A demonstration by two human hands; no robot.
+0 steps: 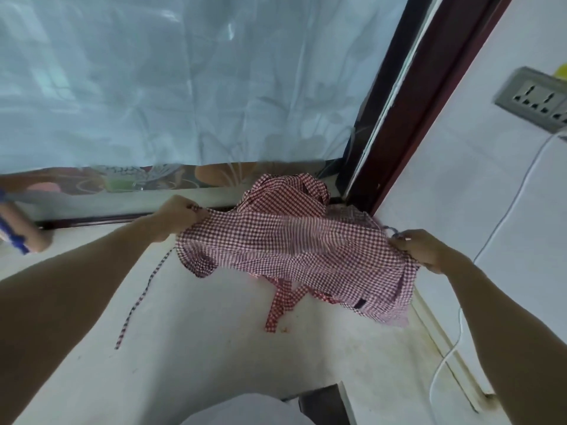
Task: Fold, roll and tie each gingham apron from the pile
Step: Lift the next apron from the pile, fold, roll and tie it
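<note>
A red-and-white gingham apron [291,250] is stretched out in the air above the white ledge [199,348]. My left hand [178,216] pinches its left corner and my right hand [425,248] grips its right edge. One thin tie strap [144,294] trails down to the left across the ledge; wider straps [280,305] hang below the middle. Behind it, a pile of more gingham aprons [285,194] lies in the corner by the window frame.
A pale curtain [184,81] covers the window behind the ledge. A dark red window frame [408,99] runs up the right. The white wall holds a grey socket [534,99] with a white cable [454,338] hanging down. A rolled item with blue [18,228] lies far left.
</note>
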